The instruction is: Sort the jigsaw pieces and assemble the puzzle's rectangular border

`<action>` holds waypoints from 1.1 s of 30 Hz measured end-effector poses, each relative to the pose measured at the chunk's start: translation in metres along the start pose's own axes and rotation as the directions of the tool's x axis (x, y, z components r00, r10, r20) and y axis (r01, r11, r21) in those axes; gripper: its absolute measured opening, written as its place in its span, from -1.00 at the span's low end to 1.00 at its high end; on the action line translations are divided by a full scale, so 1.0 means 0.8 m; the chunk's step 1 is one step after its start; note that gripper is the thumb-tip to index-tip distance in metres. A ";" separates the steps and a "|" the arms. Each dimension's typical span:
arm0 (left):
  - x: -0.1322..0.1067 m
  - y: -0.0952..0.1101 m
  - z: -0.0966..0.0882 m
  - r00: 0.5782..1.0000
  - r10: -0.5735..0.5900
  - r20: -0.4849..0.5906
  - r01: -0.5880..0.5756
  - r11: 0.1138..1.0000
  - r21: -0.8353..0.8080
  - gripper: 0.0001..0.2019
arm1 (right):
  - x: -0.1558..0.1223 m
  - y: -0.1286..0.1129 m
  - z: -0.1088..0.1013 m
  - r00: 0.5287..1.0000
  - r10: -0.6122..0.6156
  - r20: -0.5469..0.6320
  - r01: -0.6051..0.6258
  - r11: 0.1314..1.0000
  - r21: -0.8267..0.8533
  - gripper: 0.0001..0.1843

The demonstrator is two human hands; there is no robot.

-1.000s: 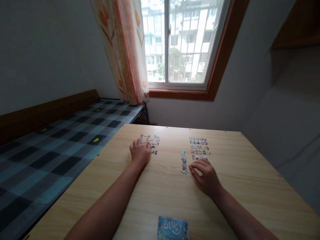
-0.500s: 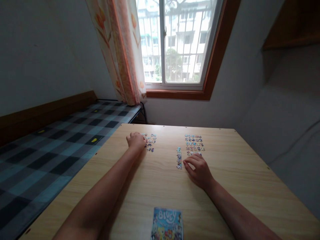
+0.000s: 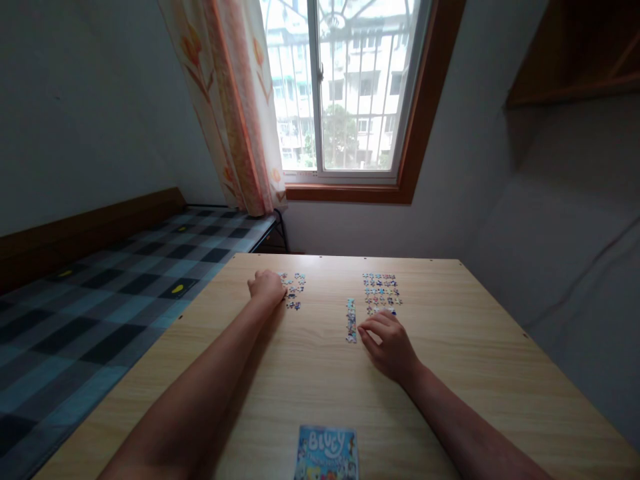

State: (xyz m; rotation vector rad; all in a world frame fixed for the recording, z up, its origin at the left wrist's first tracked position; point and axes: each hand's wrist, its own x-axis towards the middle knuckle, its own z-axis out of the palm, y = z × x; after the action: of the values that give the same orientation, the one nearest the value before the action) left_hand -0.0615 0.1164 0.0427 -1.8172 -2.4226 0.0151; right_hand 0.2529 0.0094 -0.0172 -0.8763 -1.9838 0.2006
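Note:
My left hand (image 3: 267, 288) rests at the left edge of a group of loose jigsaw pieces (image 3: 296, 287) on the far left part of the table. Its fingers are curled, and whatever is under or between them is hidden. My right hand (image 3: 387, 341) is beside a narrow strip of joined jigsaw pieces (image 3: 351, 321), with thumb and forefinger pinched together near its right side. Anything in that pinch is too small to make out. Just beyond the right hand, several rows of jigsaw pieces (image 3: 381, 291) are laid out, the nearest row partly covered by the fingers.
A blue picture sheet marked "Bluey" (image 3: 327, 453) lies at the near edge of the wooden table (image 3: 310, 380). Left of the table stands a bed with a checked cover (image 3: 125, 293). A window (image 3: 345, 100) with a flowered curtain (image 3: 225, 107) is beyond; a wooden shelf (image 3: 575, 87) hangs at right.
The view has tilted up and turned slightly right, so everything sits a little lower and further left. Both hands keep nearly the same places beside the pieces.

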 end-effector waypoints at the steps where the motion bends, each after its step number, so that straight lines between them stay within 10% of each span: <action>1: 0.001 0.000 0.000 1.000 -0.004 0.004 0.004 1.000 -0.001 -0.72 | 0.000 0.000 0.000 1.000 0.000 0.001 0.000 1.000 0.001 -0.85; 14: 0.015 -0.013 -0.038 0.992 -0.016 0.127 0.055 0.951 -0.303 -0.77 | 0.000 0.000 0.001 1.000 0.024 0.007 -0.025 0.996 0.090 -0.84; 17: 0.008 -0.024 -0.064 0.990 0.134 0.043 -0.089 0.834 -0.545 -0.71 | -0.001 0.003 0.001 0.999 0.054 -0.005 -0.053 0.996 0.071 -0.84; 20: -0.017 -0.017 -0.077 0.952 0.293 -0.093 -0.244 0.538 -0.807 -0.66 | -0.001 0.006 0.001 0.996 0.083 -0.028 -0.082 0.995 0.050 -0.84; 24: -0.068 0.023 -0.061 0.897 0.436 -0.080 -0.210 0.259 -0.943 -0.63 | -0.001 0.008 0.001 0.993 0.106 -0.056 -0.103 0.994 0.038 -0.84; 33: -0.153 0.100 0.012 0.786 0.613 -0.081 -0.396 0.398 -0.828 -0.83 | 0.001 0.010 -0.001 0.990 0.122 -0.065 -0.122 0.992 -0.003 -0.85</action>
State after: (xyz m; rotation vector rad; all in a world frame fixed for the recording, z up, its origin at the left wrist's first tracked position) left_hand 0.0476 0.0221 0.0169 -3.0692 -1.9570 -1.0902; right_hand 0.2574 0.0154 -0.0201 -0.9974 -1.8737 0.2331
